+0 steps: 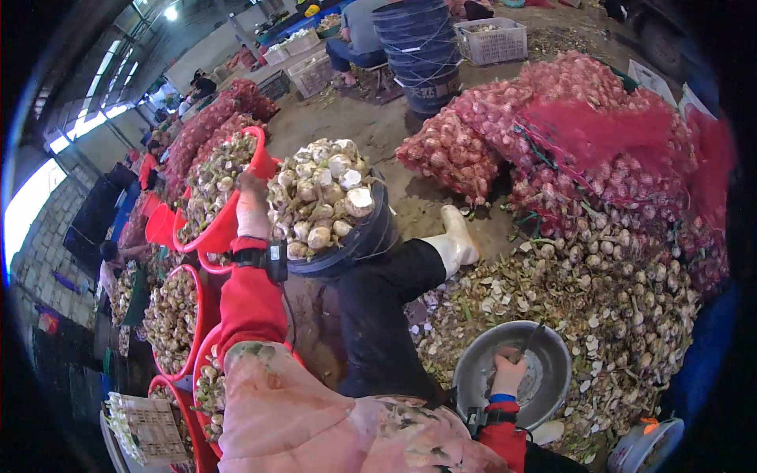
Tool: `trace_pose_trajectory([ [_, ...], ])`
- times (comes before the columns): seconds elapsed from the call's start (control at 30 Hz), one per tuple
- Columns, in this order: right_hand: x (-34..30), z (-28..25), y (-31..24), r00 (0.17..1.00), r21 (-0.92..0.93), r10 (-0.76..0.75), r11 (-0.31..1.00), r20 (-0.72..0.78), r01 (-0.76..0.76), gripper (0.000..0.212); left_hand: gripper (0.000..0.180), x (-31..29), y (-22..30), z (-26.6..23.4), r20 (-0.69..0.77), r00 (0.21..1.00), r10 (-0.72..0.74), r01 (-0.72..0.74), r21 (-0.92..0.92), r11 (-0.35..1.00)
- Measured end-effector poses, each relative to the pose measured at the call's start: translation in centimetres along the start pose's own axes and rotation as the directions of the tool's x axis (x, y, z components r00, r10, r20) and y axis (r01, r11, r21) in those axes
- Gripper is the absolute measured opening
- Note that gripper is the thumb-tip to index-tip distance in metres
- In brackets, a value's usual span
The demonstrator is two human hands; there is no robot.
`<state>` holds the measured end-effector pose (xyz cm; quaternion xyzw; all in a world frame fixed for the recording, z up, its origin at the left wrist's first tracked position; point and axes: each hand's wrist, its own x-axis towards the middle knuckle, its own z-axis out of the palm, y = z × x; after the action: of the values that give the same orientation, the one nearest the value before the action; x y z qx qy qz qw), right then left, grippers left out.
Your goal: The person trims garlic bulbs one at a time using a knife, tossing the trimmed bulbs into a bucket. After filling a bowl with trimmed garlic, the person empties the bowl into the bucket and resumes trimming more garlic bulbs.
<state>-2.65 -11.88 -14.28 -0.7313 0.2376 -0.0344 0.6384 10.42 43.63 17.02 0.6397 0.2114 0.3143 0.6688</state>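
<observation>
My left hand [251, 191] is at the near rim of a red tub [222, 229] heaped with garlic bulbs. Its fingers are blurred, so whether they grip the rim or hold a bulb cannot be made out. Right beside it stands a dark bucket [359, 251], piled above its rim with trimmed garlic bulbs [319, 193]. Over a grey metal basin [471, 359] between my legs, my right hand [509, 370] is closed around a knife [536, 337], the dark blade pointing up and away. A few pale scraps lie at the basin's bottom.
Loose garlic and trimmings [607, 315] cover the floor at right, below red mesh sacks [583, 110] of garlic. More red tubs [189, 366] line the left. Tall stacked dark buckets [416, 59] and a crate [490, 43] stand behind. Other people sit farther off.
</observation>
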Motion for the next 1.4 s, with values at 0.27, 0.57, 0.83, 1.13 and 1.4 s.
trace_pose_trajectory([
  [0.27, 0.3, 0.5, -2.2, 0.987, 0.297, 0.156, 0.944, -0.029, -0.141, 0.019, 0.029, -10.9, -3.4, 12.9, 0.503, 0.604, 0.618, -0.797, 0.398, 0.454],
  [0.57, 1.5, -1.6, -3.1, 0.945, 0.504, 0.310, 0.835, -0.098, -0.222, 0.024, 0.048, -25.9, -25.6, 39.6, 0.827, 0.456, -0.328, -0.390, 0.517, 0.762],
  [0.83, 2.4, -2.2, -1.5, 0.968, 0.477, 0.249, 0.855, -0.035, -0.203, 0.024, 0.060, -24.9, -36.9, 53.2, 0.622, 0.532, -0.574, -0.514, 0.776, 0.365],
  [1.13, 3.6, -4.0, -7.8, 0.902, 0.642, 0.368, 0.752, -0.223, -0.148, 0.035, 0.085, -28.0, -25.9, 39.6, 0.784, -0.105, -0.612, 0.136, 0.621, 0.772],
  [1.4, -0.2, -0.8, -12.9, 0.934, 0.493, -0.259, 0.863, 0.246, 0.109, 0.026, 0.079, -30.6, -15.2, 25.3, 0.830, -0.034, -0.557, 0.278, 0.543, 0.792],
])
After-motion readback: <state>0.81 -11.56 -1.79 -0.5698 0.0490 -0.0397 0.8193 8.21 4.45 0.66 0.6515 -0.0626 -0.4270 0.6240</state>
